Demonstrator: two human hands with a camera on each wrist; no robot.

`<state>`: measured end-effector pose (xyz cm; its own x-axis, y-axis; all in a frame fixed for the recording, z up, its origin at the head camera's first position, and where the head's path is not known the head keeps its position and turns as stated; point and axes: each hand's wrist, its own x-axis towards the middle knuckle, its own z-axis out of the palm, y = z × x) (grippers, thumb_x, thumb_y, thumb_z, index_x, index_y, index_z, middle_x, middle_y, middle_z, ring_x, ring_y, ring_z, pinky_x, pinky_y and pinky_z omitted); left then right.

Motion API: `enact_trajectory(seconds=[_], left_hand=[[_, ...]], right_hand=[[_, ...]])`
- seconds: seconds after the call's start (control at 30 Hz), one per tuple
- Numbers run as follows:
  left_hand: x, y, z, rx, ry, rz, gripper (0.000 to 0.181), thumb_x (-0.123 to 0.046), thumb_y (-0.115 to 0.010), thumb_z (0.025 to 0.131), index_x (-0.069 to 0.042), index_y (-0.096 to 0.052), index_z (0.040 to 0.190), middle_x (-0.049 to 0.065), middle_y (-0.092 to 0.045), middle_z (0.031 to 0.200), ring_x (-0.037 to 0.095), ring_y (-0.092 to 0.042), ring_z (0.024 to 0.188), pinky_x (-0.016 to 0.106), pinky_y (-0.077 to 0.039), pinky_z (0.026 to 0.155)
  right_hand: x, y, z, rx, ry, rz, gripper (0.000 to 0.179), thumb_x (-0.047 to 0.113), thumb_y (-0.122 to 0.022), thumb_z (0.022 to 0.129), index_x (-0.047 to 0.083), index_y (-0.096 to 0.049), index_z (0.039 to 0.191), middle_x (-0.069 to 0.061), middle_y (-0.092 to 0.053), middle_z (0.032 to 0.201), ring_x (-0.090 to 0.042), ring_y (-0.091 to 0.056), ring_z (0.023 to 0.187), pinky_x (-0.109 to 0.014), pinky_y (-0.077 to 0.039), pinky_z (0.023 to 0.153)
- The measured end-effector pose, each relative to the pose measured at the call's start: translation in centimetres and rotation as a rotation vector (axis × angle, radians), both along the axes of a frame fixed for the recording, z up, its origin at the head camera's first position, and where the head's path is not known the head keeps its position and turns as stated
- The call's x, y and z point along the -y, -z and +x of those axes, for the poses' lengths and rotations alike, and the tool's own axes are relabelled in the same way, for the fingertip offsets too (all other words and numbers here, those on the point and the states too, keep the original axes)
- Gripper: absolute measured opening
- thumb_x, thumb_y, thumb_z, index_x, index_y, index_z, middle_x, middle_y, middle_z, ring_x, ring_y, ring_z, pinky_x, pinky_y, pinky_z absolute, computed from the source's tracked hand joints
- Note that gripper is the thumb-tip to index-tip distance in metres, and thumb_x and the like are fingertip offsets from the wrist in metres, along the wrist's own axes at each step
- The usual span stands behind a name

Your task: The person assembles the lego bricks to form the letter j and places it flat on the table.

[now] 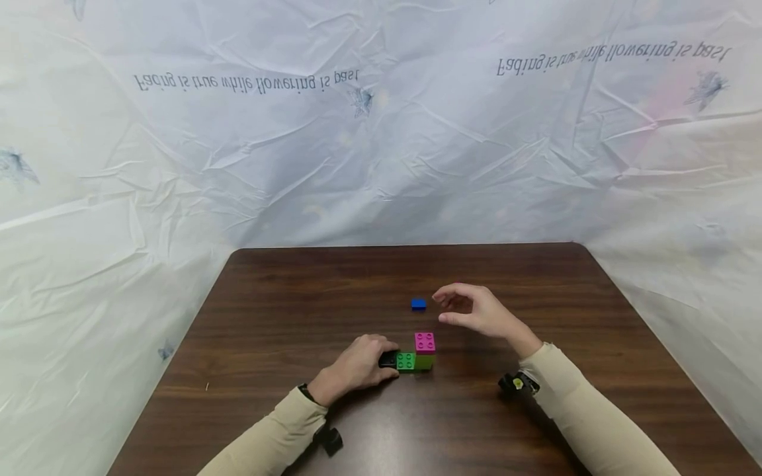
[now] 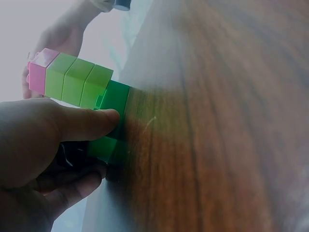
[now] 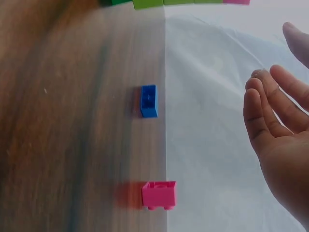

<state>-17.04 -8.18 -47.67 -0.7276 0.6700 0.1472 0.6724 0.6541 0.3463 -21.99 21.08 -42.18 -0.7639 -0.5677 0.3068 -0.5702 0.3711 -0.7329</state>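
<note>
My left hand (image 1: 359, 362) grips the low end of a toy brick build on the table, thumb on one side and fingers on the other. This end has a black brick (image 1: 387, 359) and a green brick (image 1: 406, 361). At its other end rises a stack of light green bricks (image 2: 72, 79), topped by a pink brick (image 1: 424, 342). My right hand (image 1: 483, 312) hovers to the right of a loose blue brick (image 1: 419, 304), fingers loosely bent, holding nothing. In the right wrist view a second, loose pink brick (image 3: 159, 195) lies beyond the blue one; the head view does not show it.
A dark brown wooden table (image 1: 286, 297) carries everything. Pale, wrinkled sheeting (image 1: 381, 152) with printed lettering hangs behind it and at both sides. Black camera mounts (image 1: 518, 385) sit on both wrists, close to the tabletop.
</note>
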Motion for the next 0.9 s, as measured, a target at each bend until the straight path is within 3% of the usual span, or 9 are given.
enact_trajectory(seconds=[0.23,0.6,0.9], left_hand=[[0.0,0.0,0.0,0.013,-0.002,-0.005,0.042,-0.034,-0.077,0.084,-0.011,-0.069,0.118,0.001,-0.070,0.105,0.010,-0.065,0.092,0.023,-0.053,0.076],[0.0,-0.2,0.1,0.039,-0.014,-0.020,0.043,-0.035,-0.077,0.084,-0.011,-0.069,0.119,0.001,-0.070,0.105,0.009,-0.064,0.092,0.022,-0.053,0.076],[0.1,-0.3,0.0,0.038,-0.015,-0.024,0.043,-0.035,-0.076,0.085,-0.011,-0.068,0.120,0.001,-0.070,0.106,0.011,-0.065,0.094,0.023,-0.053,0.077]], right_hand=[[-0.8,0.1,-0.7,0.039,0.044,-0.035,0.041,0.009,-0.074,0.086,0.010,-0.061,0.125,-0.006,-0.066,0.116,-0.033,-0.063,0.099,-0.039,-0.053,0.083],[-2.2,0.8,-2.2,0.052,0.124,-0.085,0.038,0.015,-0.071,0.090,0.007,-0.062,0.126,-0.009,-0.066,0.115,-0.023,-0.064,0.098,-0.027,-0.053,0.082],[-3.0,1.2,-3.6,0.097,0.199,-0.083,0.042,0.021,-0.072,0.090,0.005,-0.060,0.127,-0.013,-0.065,0.117,-0.030,-0.063,0.104,-0.034,-0.053,0.087]])
